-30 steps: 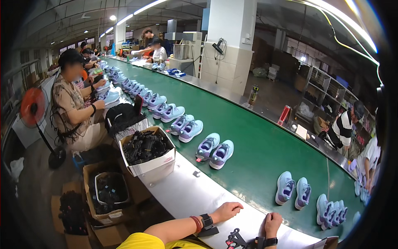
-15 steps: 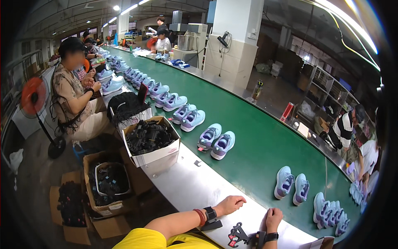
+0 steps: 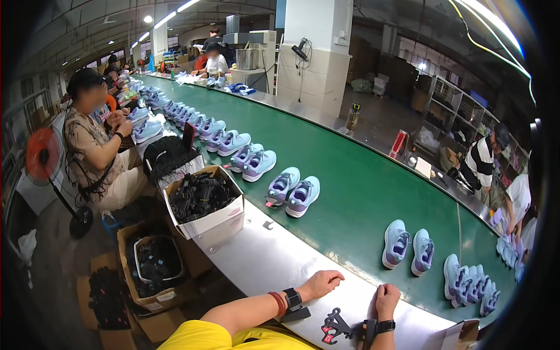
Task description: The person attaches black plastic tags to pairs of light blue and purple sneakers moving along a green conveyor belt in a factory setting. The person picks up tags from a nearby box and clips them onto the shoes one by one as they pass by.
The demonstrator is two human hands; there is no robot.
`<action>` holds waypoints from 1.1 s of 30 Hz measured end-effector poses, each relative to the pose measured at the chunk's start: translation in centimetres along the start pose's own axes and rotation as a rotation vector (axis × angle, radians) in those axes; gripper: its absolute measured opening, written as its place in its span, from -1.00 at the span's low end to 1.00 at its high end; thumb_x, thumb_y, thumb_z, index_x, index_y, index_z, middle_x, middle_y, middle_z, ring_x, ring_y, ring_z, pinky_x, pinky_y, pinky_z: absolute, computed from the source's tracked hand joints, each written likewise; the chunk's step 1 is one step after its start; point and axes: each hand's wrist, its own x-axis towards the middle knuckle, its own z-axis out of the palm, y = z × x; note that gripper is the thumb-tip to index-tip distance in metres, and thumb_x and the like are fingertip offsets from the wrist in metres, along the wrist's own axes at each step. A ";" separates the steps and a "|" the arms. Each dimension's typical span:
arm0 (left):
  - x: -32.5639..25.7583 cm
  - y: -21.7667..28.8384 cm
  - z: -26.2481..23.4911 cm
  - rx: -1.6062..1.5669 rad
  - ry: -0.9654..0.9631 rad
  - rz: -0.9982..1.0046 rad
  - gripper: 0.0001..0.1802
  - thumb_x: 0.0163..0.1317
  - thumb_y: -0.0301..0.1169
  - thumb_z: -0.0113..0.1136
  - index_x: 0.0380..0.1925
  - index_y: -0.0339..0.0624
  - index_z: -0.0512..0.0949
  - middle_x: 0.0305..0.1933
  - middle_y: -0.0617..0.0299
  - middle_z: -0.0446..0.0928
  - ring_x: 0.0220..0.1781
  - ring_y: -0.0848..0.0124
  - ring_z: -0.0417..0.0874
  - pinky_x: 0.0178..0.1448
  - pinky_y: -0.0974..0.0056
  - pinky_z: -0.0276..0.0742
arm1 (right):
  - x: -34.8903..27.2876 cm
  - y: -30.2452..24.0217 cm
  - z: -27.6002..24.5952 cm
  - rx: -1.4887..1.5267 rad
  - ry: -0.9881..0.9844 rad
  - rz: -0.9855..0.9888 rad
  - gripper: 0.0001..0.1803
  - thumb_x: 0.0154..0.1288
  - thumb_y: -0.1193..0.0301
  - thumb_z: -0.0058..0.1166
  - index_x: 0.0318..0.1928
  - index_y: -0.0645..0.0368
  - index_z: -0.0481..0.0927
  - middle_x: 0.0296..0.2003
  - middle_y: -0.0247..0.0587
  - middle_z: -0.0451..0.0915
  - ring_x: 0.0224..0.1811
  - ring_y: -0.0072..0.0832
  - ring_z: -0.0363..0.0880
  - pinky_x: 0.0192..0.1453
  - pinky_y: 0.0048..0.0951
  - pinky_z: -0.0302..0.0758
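My left hand (image 3: 322,284) rests at the bench's metal edge beside the green belt, fingers curled in, nothing visible in them. Just to its right, my right hand (image 3: 387,300) lies closed on the same metal ledge, also with nothing showing in its grip. Between my forearms, black plastic shoe hangers (image 3: 336,325) with red-and-white marks lie on the metal. Past my right hand, two light-blue and lilac sneakers (image 3: 396,245) stand apart on the belt. Another pair of sneakers (image 3: 294,191), one bearing a red tag, stands farther left.
A white box (image 3: 204,213) of black hangers sits on the ledge at left, with cartons (image 3: 153,265) of black pieces below. Sneakers line the green belt (image 3: 344,204). A seated co-worker (image 3: 96,140) and a fan (image 3: 44,153) are at left; an open carton (image 3: 461,337) stands at right.
The whole view has shifted slightly, carrying the shoes and box a little left and up in the picture. Both hands keep their curled posture at the bench edge.
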 end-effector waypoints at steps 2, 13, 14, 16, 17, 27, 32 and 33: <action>0.0 -0.1 0.1 -0.008 0.008 0.008 -0.78 0.29 -0.45 -0.01 -0.18 -0.32 0.54 -0.47 0.28 0.52 -0.49 0.56 0.48 -0.35 0.43 0.44 | 0.1 -0.1 -0.1 0.001 -0.017 0.005 -0.85 0.13 0.39 0.11 -0.50 0.19 0.53 -0.43 -0.13 0.52 -0.26 -0.16 0.43 -0.04 -0.20 0.29; 0.6 -1.5 1.8 -0.168 -0.041 -0.037 -0.82 0.33 -0.48 -0.03 -0.15 -0.25 0.54 -0.42 0.34 0.50 -0.43 0.61 0.45 -0.33 0.47 0.44 | 0.1 0.8 -1.3 0.056 -0.013 0.004 -0.83 0.12 0.36 0.10 -0.53 0.18 0.55 -0.48 -0.06 0.53 -0.30 -0.09 0.47 -0.13 -0.12 0.33; 0.6 -2.4 1.4 -0.156 -0.014 -0.080 -0.82 0.30 -0.50 -0.01 -0.18 -0.29 0.55 -0.44 0.27 0.52 -0.47 0.55 0.49 -0.38 0.43 0.46 | 0.4 0.4 -0.6 0.076 0.000 -0.011 -0.83 0.12 0.37 0.09 -0.53 0.18 0.56 -0.48 -0.07 0.53 -0.31 -0.09 0.47 -0.13 -0.12 0.34; 0.4 -2.2 1.1 -0.216 0.013 -0.089 -0.83 0.33 -0.50 -0.03 -0.20 -0.27 0.54 -0.44 0.26 0.52 -0.48 0.55 0.48 -0.39 0.44 0.45 | 0.7 -0.2 -0.8 0.030 -0.048 -0.008 -0.82 0.13 0.34 0.08 -0.51 0.18 0.59 -0.47 -0.10 0.55 -0.29 -0.11 0.49 -0.11 -0.15 0.35; 0.3 -2.0 0.8 -0.221 0.007 -0.111 -0.84 0.34 -0.50 -0.03 -0.19 -0.26 0.54 -0.43 0.26 0.52 -0.48 0.56 0.49 -0.39 0.46 0.45 | 0.7 -0.8 -0.9 0.041 -0.002 -0.014 -0.80 0.14 0.33 0.06 -0.51 0.16 0.59 -0.47 -0.11 0.55 -0.28 -0.13 0.49 -0.11 -0.16 0.35; 0.9 -0.8 1.9 -0.171 -0.013 -0.120 -0.85 0.37 -0.48 -0.04 -0.21 -0.23 0.53 -0.41 0.27 0.54 -0.49 0.60 0.49 -0.40 0.52 0.45 | 0.0 0.0 -2.3 0.011 0.009 0.036 -0.77 0.22 0.27 0.03 -0.48 0.13 0.58 -0.43 -0.18 0.55 -0.23 -0.20 0.51 -0.07 -0.20 0.34; 1.0 -0.7 2.1 -0.154 0.000 -0.094 -0.85 0.36 -0.50 -0.04 -0.23 -0.25 0.54 -0.44 0.26 0.54 -0.51 0.59 0.50 -0.43 0.51 0.45 | 0.1 -0.1 -2.8 -0.013 -0.041 0.076 -0.76 0.24 0.26 0.01 -0.46 0.13 0.58 -0.42 -0.19 0.56 -0.22 -0.20 0.51 -0.05 -0.20 0.34; 1.0 -0.7 2.2 -0.149 -0.003 -0.091 -0.85 0.36 -0.50 -0.04 -0.23 -0.26 0.54 -0.44 0.26 0.54 -0.51 0.59 0.51 -0.43 0.51 0.45 | 0.1 0.0 -2.8 -0.014 -0.035 0.070 -0.76 0.24 0.26 0.01 -0.46 0.13 0.58 -0.42 -0.19 0.56 -0.22 -0.20 0.51 -0.04 -0.20 0.34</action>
